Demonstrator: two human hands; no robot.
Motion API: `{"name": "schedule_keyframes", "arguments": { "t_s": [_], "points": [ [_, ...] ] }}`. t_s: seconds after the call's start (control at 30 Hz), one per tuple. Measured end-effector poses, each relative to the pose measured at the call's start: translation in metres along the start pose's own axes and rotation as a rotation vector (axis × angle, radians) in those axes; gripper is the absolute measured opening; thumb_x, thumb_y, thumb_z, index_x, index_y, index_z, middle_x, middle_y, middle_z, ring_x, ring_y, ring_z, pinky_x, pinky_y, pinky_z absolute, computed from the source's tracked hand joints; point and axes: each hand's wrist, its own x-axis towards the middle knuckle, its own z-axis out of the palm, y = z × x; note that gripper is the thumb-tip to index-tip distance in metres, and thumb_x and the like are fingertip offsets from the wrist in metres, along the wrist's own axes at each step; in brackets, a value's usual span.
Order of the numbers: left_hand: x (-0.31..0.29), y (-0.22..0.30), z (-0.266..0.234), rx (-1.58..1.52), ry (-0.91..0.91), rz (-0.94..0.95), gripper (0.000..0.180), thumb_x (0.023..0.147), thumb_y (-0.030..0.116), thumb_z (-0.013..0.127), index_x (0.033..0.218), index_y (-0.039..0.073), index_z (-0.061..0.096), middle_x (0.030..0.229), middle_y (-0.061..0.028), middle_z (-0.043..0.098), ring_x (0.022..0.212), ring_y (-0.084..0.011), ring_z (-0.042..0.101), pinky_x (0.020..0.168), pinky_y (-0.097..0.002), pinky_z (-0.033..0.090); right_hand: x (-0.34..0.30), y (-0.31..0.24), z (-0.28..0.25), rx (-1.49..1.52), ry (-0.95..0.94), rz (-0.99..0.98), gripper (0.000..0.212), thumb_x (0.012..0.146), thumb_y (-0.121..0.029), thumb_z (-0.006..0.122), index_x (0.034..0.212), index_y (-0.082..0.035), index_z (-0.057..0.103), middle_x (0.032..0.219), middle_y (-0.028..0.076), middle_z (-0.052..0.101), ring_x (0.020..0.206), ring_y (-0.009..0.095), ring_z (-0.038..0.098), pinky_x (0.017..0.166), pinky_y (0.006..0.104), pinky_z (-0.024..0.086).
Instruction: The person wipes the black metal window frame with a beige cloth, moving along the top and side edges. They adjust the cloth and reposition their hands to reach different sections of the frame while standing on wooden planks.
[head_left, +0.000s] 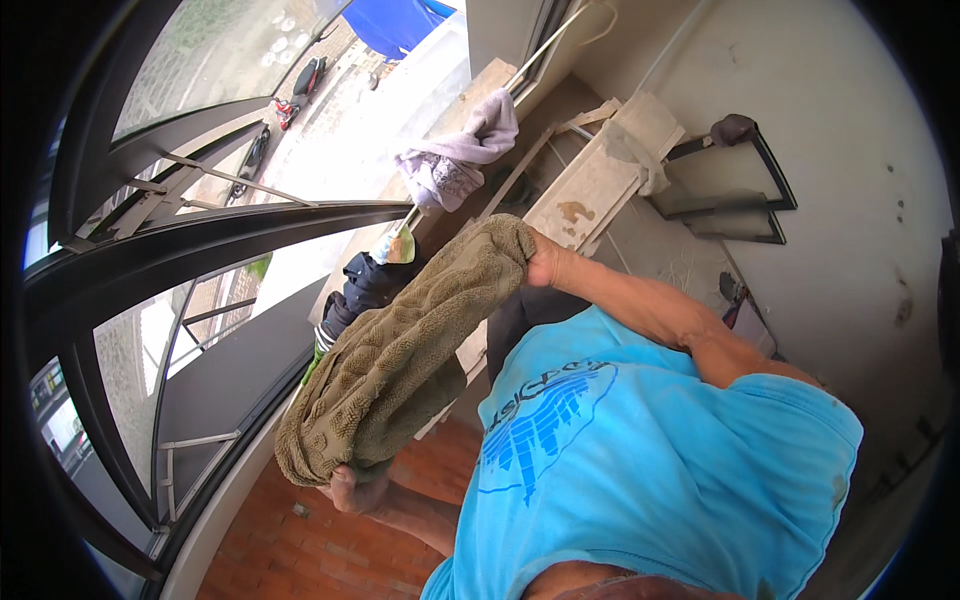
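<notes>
A thick olive-brown towel [405,335], gathered lengthwise into loose folds, stretches on a slant in front of my blue T-shirt. My left hand [355,490] grips its lower left end, thumb showing on the near side. At the upper right end, my right hand [543,262] is closed on the towel, its fingers mostly hidden by the cloth. Just beyond the towel, a lavender cloth [460,155] hangs bunched over the window ledge. Dark cloths [372,280] lie on the ledge beside the towel's far edge.
Open dark-framed windows [230,235] fill the left side, with motorbikes [300,92] far below outside. A stained wooden board [590,195] slants behind my right hand. Dark-edged frames [730,190] lean on the pale wall [830,100]. Reddish floor tiles [290,550] lie beneath.
</notes>
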Motion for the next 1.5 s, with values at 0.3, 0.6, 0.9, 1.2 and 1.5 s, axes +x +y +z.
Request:
{"name": "schedule_keyframes", "arguments": {
  "t_s": [0.3,0.6,0.9,1.2,1.5],
  "points": [
    [0.012,-0.021,0.074,0.045,-0.035,-0.036,0.075,0.073,0.014,0.065,0.139,-0.012,0.041,0.131,-0.0266,0.056,0.118,-0.0375,0.060,0.102,-0.0491,0.049,-0.041,-0.090,0.094,-0.289,-0.115,-0.386,0.052,0.095,-0.028,0.065,0.140,-0.005,0.051,0.136,0.011,0.060,0.126,0.026,0.057,0.112,0.0415,0.042],
    [0.051,-0.061,0.188,-0.054,-0.106,-0.057,0.068,0.076,0.003,0.061,0.140,-0.009,0.041,0.133,-0.0236,0.057,0.122,-0.0328,0.059,0.107,-0.0455,0.046,-0.039,-0.225,0.181,-1.455,-0.051,-1.302,0.061,0.084,0.007,0.067,0.141,0.002,0.044,0.128,0.010,0.058,0.118,0.019,0.057,0.102,0.0324,0.046],
    [0.105,-0.051,0.332,-0.179,-0.234,0.003,0.054,0.081,-0.002,0.072,0.132,-0.006,0.054,0.118,-0.0132,0.068,0.102,-0.0181,0.066,0.090,-0.0319,0.054,-0.060,-0.264,0.389,-1.821,-0.365,-1.831,0.021,0.085,-0.002,0.059,0.101,0.001,0.071,0.093,0.014,0.070,0.085,0.027,0.069,0.077,0.0384,0.055],
    [0.149,-0.039,0.380,-0.168,-0.280,0.125,0.042,0.090,0.000,0.064,0.131,-0.005,0.055,0.119,-0.0172,0.067,0.107,-0.0267,0.068,0.093,-0.0404,0.055,0.024,-0.280,0.486,-2.453,-0.741,-2.126,0.020,0.076,-0.011,0.070,0.095,-0.005,0.070,0.095,0.011,0.067,0.095,0.032,0.066,0.087,0.0450,0.053],
    [0.171,-0.058,0.372,-0.180,-0.336,0.143,0.041,0.094,0.003,0.062,0.133,-0.004,0.054,0.122,-0.0176,0.066,0.111,-0.0266,0.066,0.097,-0.0418,0.054,0.061,-0.322,0.480,-2.483,-0.807,-2.274,0.016,0.074,-0.012,0.067,0.089,-0.007,0.070,0.091,0.008,0.067,0.085,0.028,0.069,0.078,0.0404,0.057]
  ]
}}
